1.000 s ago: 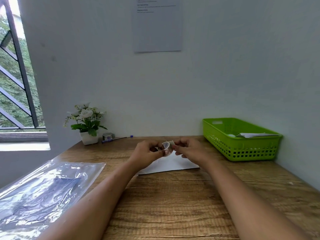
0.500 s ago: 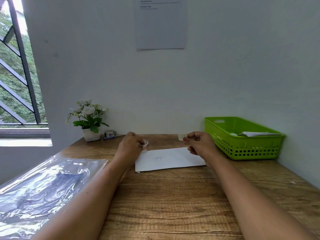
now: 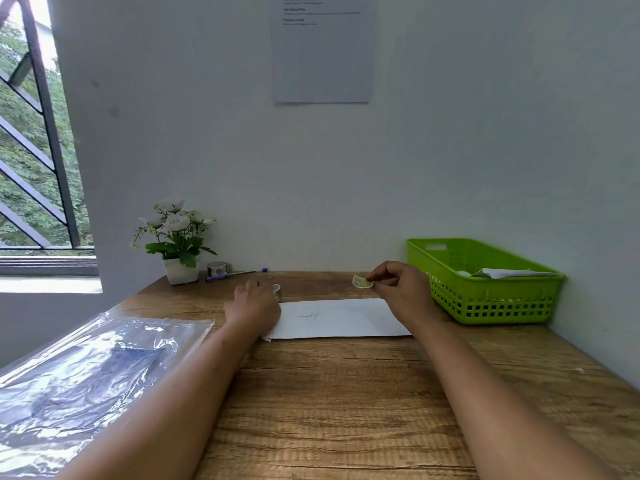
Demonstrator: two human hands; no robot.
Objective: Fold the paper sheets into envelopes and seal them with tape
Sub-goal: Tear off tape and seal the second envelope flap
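**sealing the envelope with the torn tape strip**

nearest, on the left of the wooden table [image 3: 346,410], lies a clear plastic sleeve [image 3: 86,368], well apart from the work. mid-table the folded paper envelope [image 3: 339,318] lies flat, with a faint pen mark on its upper face. the left hand [image 3: 254,303] rests at the envelope's left end, its fingertips at a small clear tape roll [image 3: 276,291]. the back of the hand hides the fingers, so i cannot tell whether they hold the roll or only touch it. the right hand [image 3: 401,285] hovers above the envelope's far right corner. its thumb and forefinger pinch a short tape strip [image 3: 362,281], which curls free to the left and touches nothing.

the step in hand looks like sealing. it would go best with the left palm flat on the paper so it cannot slide. no open flap shows on this face, so the envelope may need turning first. the strip should come down sticky side first, one end touching, then be smoothed across the seam before the curl catches itself.

farther right, a green basket [image 3: 485,306] holds a folded paper [image 3: 512,272], probably a finished envelope.
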